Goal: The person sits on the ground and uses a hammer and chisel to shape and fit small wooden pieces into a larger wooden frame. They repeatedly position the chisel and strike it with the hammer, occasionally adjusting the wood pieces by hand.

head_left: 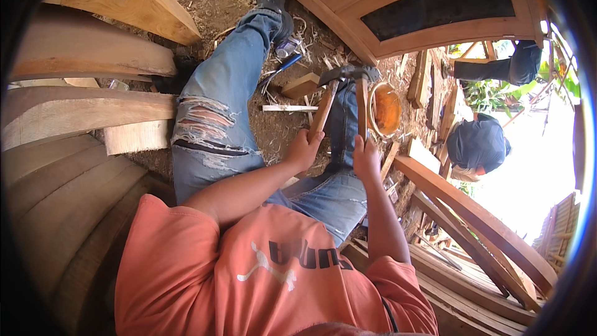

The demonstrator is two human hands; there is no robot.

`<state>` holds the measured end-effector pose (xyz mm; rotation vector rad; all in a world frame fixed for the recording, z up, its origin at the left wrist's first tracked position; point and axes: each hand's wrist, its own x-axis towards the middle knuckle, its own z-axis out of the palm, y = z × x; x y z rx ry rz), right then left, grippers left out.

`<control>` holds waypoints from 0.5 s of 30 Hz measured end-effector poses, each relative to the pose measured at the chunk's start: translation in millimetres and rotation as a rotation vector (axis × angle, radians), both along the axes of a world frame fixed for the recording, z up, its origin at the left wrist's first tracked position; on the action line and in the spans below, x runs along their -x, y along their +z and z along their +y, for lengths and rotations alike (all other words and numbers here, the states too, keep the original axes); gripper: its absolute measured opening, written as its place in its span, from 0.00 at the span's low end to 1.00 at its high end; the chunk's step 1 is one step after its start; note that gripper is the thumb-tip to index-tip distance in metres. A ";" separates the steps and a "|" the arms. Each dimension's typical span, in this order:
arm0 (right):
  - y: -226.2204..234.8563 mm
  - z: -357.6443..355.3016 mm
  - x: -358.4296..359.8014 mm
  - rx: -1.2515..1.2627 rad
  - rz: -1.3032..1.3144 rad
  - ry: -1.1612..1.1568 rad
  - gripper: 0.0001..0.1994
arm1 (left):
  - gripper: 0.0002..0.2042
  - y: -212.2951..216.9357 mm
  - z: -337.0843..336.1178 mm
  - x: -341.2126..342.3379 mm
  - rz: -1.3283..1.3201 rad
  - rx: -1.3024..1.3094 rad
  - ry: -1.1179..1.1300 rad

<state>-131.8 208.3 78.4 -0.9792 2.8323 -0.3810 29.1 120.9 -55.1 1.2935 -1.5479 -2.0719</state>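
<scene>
Both my hands hold hammers in front of my lap. My left hand is closed round the wooden handle of one hammer, which leans up to the right. In my right hand is the handle of a second hammer, held nearly upright. Their dark metal heads meet or overlap at the top; whether they touch I cannot tell. Just to the right of the heads lies a round orange container with a pale rim. A small wood block rests on the ground left of the hammers.
A blue-handled tool lies among shavings. Framed wooden panels stand at the far right. Thick curved boards crowd my left; long beams slant at my right. Another person in a dark cap is beyond them.
</scene>
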 end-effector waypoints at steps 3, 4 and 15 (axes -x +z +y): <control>7.7 6.8 12.5 0.056 -0.111 -0.068 0.20 | 0.31 -0.3 -3.9 -0.7 -0.001 0.000 -0.003; 27.6 -3.2 4.2 0.182 -0.226 -0.089 0.20 | 0.31 -3.0 -4.8 -3.6 -0.001 -0.009 0.003; 32.0 -19.7 5.7 0.010 -0.233 -0.227 0.23 | 0.31 -1.0 -4.9 -4.2 0.014 0.007 0.012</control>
